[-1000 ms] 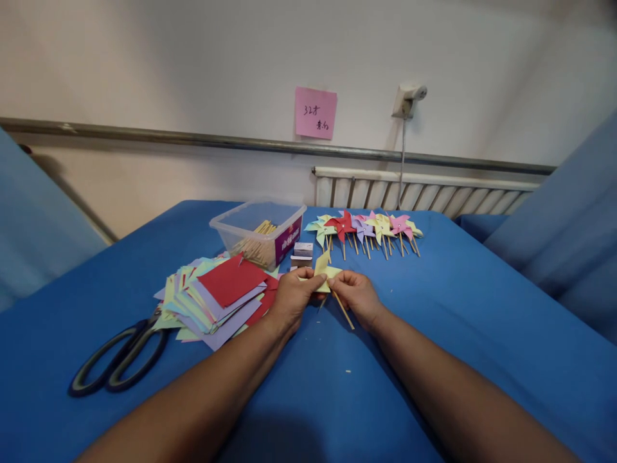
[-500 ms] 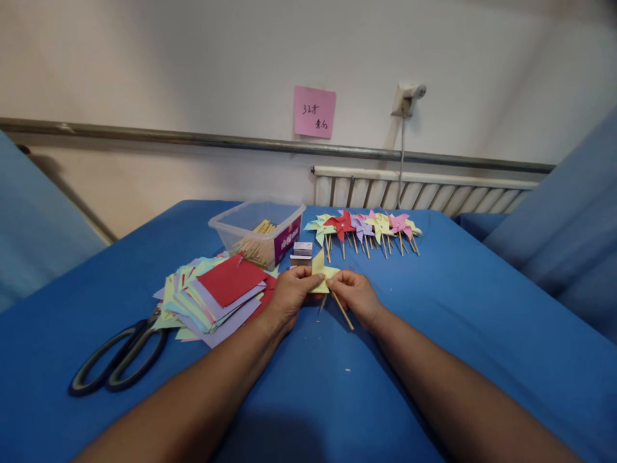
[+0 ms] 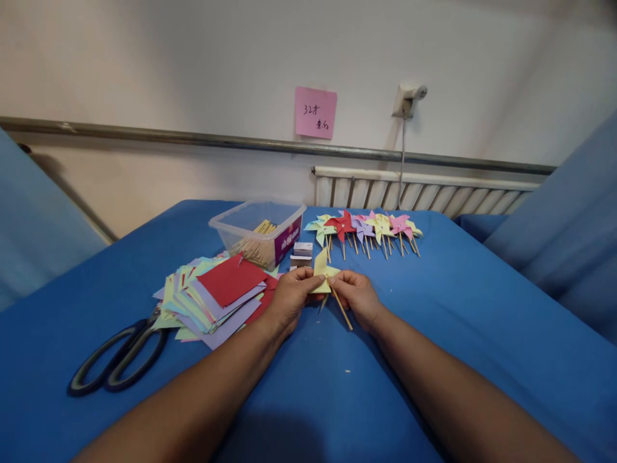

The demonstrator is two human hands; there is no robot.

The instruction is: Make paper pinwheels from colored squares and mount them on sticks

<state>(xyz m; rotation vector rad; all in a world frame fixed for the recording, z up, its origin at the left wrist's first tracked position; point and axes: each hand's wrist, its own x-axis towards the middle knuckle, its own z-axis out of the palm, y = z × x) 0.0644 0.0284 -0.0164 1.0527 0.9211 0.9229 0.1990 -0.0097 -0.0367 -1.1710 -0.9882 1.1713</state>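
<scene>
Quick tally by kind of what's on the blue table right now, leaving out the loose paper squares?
Finished pinwheels in the back row: about 6, they overlap
Yellow pinwheel held by left hand and right hand, at: 1
Scissors: 1
Clear tub of sticks: 1
Small box: 1
Total: about 10

Place: plain room set up as a handcraft workstation, prob. a data-collection or workshop corner, not a home table.
Surface: table (image 3: 457, 334) under blue cloth; blue-draped partitions (image 3: 573, 225) L & R.
Wall: bare off-white, metal pipe (image 3: 193, 137) running along it, ribbed radiator (image 3: 424, 193), socket w/ plug (image 3: 407, 98).
Label: pink sticky note (image 3: 315, 113) w/ handwritten station no.
Craft gear: stack of coloured paper squares (image 3: 216, 292), black scissors (image 3: 118, 357), clear tub of wooden sticks (image 3: 258, 231), row of finished paper pinwheels (image 3: 364, 226).
</scene>
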